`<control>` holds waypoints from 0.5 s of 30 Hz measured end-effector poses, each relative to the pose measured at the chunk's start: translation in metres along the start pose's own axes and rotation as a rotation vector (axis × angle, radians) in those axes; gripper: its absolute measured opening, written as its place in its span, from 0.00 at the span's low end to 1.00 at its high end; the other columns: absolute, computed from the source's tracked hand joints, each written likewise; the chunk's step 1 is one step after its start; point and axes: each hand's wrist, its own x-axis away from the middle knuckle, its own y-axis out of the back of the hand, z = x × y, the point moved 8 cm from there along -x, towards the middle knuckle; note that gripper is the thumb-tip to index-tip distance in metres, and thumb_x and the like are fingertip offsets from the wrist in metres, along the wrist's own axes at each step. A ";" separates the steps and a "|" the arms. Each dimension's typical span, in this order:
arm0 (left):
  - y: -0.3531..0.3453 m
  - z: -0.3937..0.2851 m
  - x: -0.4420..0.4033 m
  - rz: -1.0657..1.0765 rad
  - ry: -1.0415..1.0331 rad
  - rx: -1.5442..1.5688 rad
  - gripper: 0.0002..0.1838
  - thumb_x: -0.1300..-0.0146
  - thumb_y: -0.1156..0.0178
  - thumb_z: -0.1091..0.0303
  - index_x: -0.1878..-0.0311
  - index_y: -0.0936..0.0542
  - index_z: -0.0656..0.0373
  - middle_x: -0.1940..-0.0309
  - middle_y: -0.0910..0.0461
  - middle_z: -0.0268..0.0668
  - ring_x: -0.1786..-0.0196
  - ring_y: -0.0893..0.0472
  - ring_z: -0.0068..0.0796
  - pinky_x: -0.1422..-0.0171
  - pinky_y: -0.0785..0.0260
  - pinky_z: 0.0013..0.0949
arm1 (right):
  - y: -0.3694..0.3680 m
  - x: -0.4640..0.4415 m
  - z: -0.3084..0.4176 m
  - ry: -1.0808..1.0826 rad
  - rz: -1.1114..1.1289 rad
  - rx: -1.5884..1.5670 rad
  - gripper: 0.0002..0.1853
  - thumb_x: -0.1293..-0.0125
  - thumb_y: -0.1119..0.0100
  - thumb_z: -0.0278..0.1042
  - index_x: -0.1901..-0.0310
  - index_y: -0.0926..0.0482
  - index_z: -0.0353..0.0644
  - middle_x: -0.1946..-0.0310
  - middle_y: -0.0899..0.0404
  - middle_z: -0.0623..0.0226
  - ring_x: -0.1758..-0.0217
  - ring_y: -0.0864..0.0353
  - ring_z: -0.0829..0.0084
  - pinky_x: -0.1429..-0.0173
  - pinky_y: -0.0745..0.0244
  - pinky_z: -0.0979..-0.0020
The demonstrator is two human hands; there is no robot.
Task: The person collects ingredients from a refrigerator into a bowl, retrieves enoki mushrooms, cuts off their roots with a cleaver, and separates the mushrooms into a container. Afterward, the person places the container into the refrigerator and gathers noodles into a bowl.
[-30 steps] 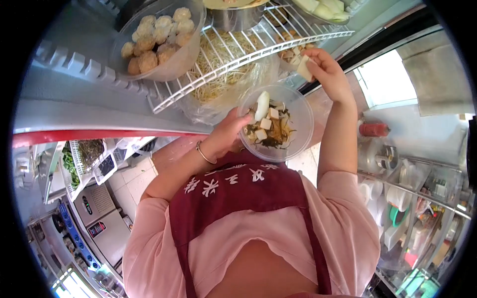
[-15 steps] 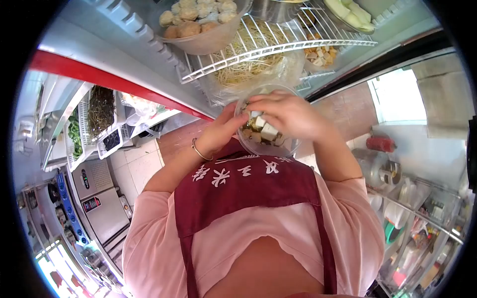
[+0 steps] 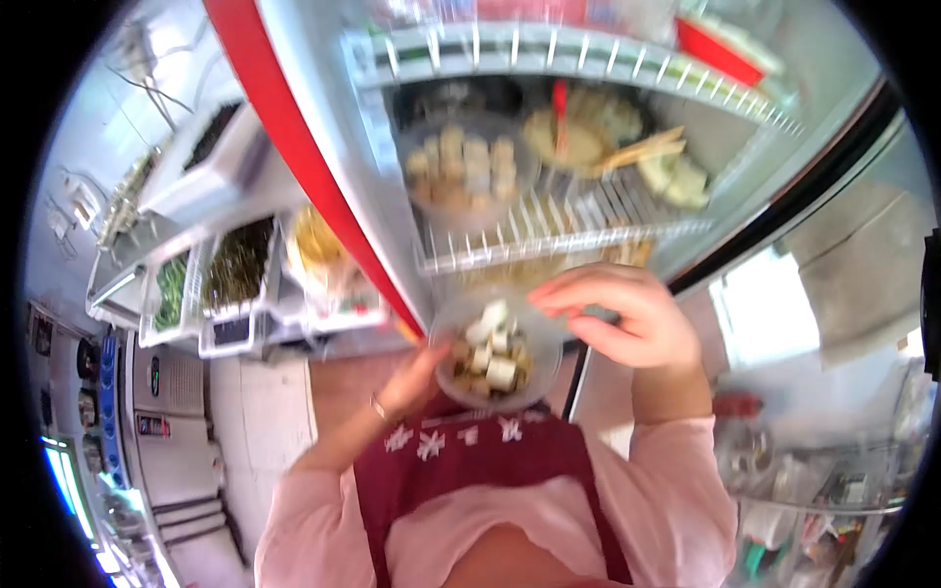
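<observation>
A clear plastic bowl [image 3: 549, 365] is held at its left rim by my left hand [image 3: 417, 380], with the fingers wrapped round its side. Inside lie white cubes [image 3: 501, 371], a pale piece and darker food that blurs together. My right hand [image 3: 618, 314] is just right of the bowl's rim, fingers and thumb apart, with nothing seen between them. Behind the bowl, on a white wire shelf [image 3: 549, 248] of a fridge, a clear tub of round balls [image 3: 463, 169] stands beside a dish with a red-handled utensil [image 3: 561, 118].
The fridge's red edge [image 3: 304, 162] runs down on the left. Beyond it are white baskets of greens [image 3: 172, 289] and dark strands [image 3: 238, 263]. Pale slices [image 3: 674, 178] lie on the shelf's right. A rack with containers [image 3: 814, 505] stands at the lower right.
My right hand, earlier holding a pale block and then over the bowl, has moved off to its right, now open. More white pieces are in the bowl. The view has shifted, showing more of the fridge.
</observation>
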 end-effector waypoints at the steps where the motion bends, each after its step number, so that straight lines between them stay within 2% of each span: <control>1: -0.008 -0.019 -0.008 0.054 -0.012 -0.065 0.35 0.32 0.53 0.52 0.30 0.49 0.62 0.32 0.44 0.45 0.30 0.41 0.38 0.28 0.45 0.44 | 0.032 -0.017 0.029 0.116 -0.079 0.040 0.10 0.39 0.45 0.25 0.56 0.22 0.33 0.58 0.20 0.56 0.59 0.20 0.69 0.58 0.26 0.71; 2: -0.005 -0.001 0.005 0.063 0.061 -0.074 0.36 0.31 0.56 0.49 0.28 0.53 0.60 0.30 0.46 0.45 0.30 0.42 0.38 0.28 0.45 0.47 | 0.048 -0.021 0.048 0.146 -0.148 0.012 0.10 0.37 0.46 0.25 0.55 0.22 0.34 0.56 0.20 0.57 0.55 0.20 0.70 0.55 0.26 0.72; 4: -0.015 -0.015 0.010 -0.004 0.020 -0.065 0.35 0.31 0.56 0.49 0.29 0.52 0.59 0.30 0.46 0.43 0.30 0.41 0.38 0.28 0.45 0.47 | 0.113 -0.060 0.120 0.428 -0.564 0.231 0.10 0.35 0.49 0.27 0.55 0.23 0.32 0.57 0.20 0.57 0.56 0.21 0.72 0.54 0.26 0.73; 5: -0.019 -0.014 0.012 0.092 -0.022 -0.061 0.34 0.31 0.56 0.50 0.29 0.50 0.58 0.31 0.45 0.42 0.30 0.40 0.38 0.29 0.45 0.47 | 0.123 -0.066 0.138 0.492 -0.609 0.332 0.11 0.33 0.52 0.28 0.56 0.24 0.30 0.59 0.20 0.54 0.57 0.21 0.70 0.53 0.28 0.72; 6: -0.018 -0.010 0.011 0.094 -0.019 -0.027 0.33 0.31 0.55 0.51 0.29 0.48 0.58 0.32 0.41 0.41 0.31 0.38 0.38 0.30 0.42 0.47 | 0.131 -0.076 0.156 0.576 -0.652 0.436 0.13 0.32 0.55 0.30 0.56 0.26 0.28 0.60 0.21 0.51 0.58 0.22 0.68 0.52 0.29 0.71; 8: -0.021 -0.016 0.016 0.089 -0.025 -0.018 0.31 0.31 0.55 0.52 0.31 0.45 0.59 0.35 0.36 0.42 0.35 0.33 0.38 0.32 0.38 0.45 | 0.156 -0.122 0.195 0.598 -0.675 0.369 0.13 0.33 0.53 0.31 0.55 0.25 0.30 0.60 0.20 0.58 0.57 0.22 0.71 0.52 0.28 0.71; 10: -0.004 -0.006 0.007 0.117 -0.044 0.019 0.28 0.31 0.55 0.54 0.33 0.42 0.60 0.38 0.33 0.42 0.37 0.31 0.37 0.35 0.35 0.45 | 0.133 -0.155 0.223 0.355 -0.648 0.268 0.11 0.46 0.44 0.34 0.72 0.18 0.34 0.67 0.20 0.46 0.61 0.20 0.50 0.54 0.26 0.55; 11: -0.002 -0.001 0.005 0.118 -0.033 0.054 0.26 0.31 0.55 0.56 0.36 0.39 0.62 0.40 0.31 0.42 0.38 0.29 0.37 0.37 0.32 0.44 | 0.138 -0.164 0.217 0.350 -0.644 0.270 0.11 0.46 0.44 0.34 0.72 0.18 0.34 0.67 0.20 0.46 0.61 0.20 0.50 0.54 0.26 0.55; 14: 0.003 -0.001 0.004 0.101 0.003 0.007 0.25 0.32 0.54 0.56 0.37 0.36 0.61 0.42 0.29 0.41 0.40 0.28 0.34 0.39 0.31 0.42 | 0.142 -0.256 0.108 -0.414 0.168 1.148 0.16 0.40 0.51 0.28 0.51 0.23 0.37 0.59 0.18 0.64 0.60 0.19 0.71 0.57 0.23 0.69; 15: 0.017 0.007 -0.003 0.036 -0.023 -0.033 0.25 0.32 0.53 0.56 0.38 0.36 0.61 0.43 0.29 0.40 0.42 0.27 0.33 0.39 0.32 0.41 | 0.178 -0.279 0.105 -0.425 0.024 1.376 0.17 0.42 0.51 0.28 0.52 0.23 0.37 0.60 0.18 0.62 0.62 0.19 0.69 0.60 0.23 0.68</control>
